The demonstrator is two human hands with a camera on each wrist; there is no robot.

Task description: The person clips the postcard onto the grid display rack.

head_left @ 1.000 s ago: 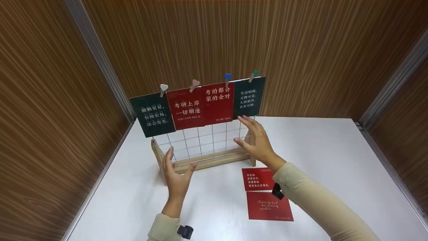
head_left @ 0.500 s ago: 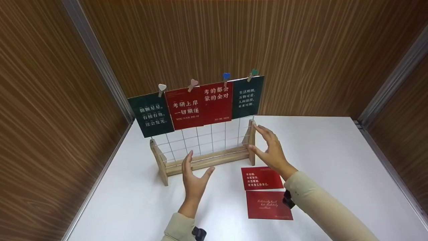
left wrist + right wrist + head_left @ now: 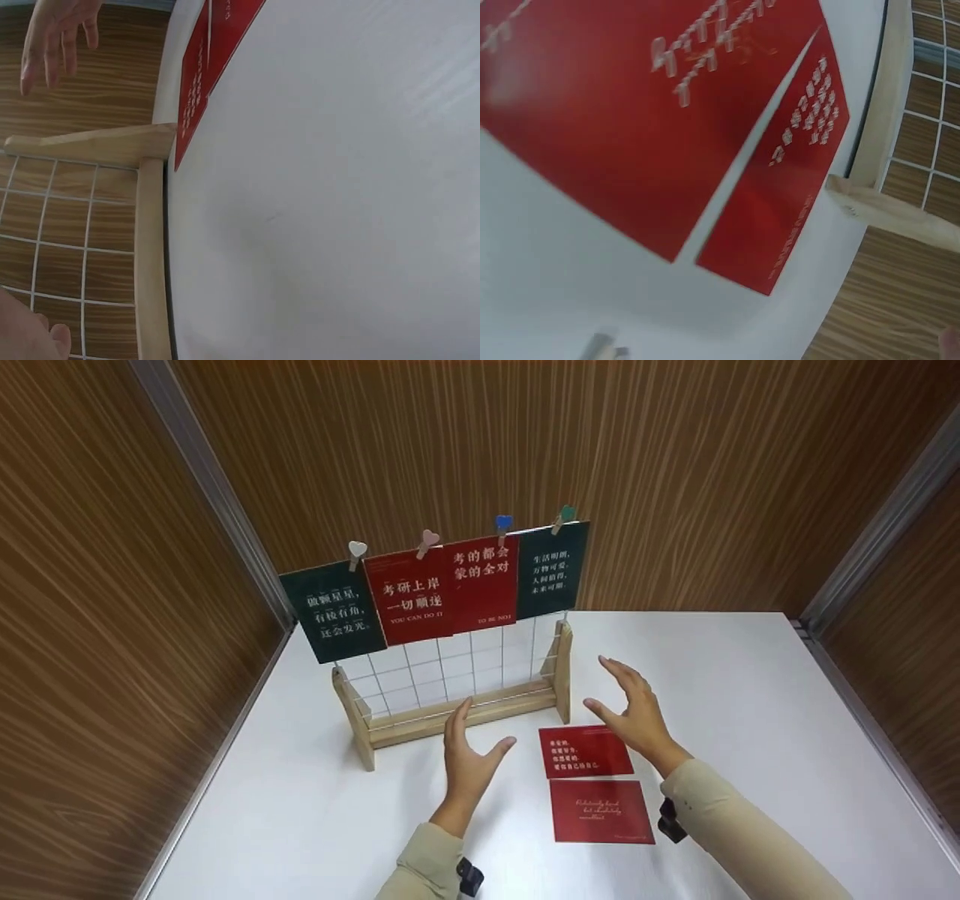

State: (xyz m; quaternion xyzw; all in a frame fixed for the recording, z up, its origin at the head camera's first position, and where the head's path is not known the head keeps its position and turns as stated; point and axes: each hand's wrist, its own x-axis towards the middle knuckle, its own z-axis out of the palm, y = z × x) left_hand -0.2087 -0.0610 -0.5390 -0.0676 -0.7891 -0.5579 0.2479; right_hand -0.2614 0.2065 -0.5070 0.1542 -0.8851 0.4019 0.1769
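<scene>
My left hand (image 3: 471,765) hovers in front of the wooden rack (image 3: 465,718), thumb spread from straight fingers, holding nothing. To the right of the rack, my right hand (image 3: 637,720) is held in the air, fingers also apart and nothing in them. A row of cards hangs along the top of the rack's wire grid: a dark green card (image 3: 330,646), a red card (image 3: 409,635), another red card (image 3: 484,596) and a second green card (image 3: 551,604). Heart-topped clothespins hold them: white (image 3: 358,549), pink (image 3: 429,539), blue (image 3: 503,523) and green (image 3: 567,514).
Two loose red cards, an upper one (image 3: 611,754) and a lower one (image 3: 604,826), lie on the white table (image 3: 720,675) below my right hand. A blurred small pale object (image 3: 601,348) shows in the right wrist view. Wood-grain panels (image 3: 480,435) enclose the table.
Both hands have moved right and toward me, away from the rack; the right one has left the rack's right end. The hanging cards stay clipped.
</scene>
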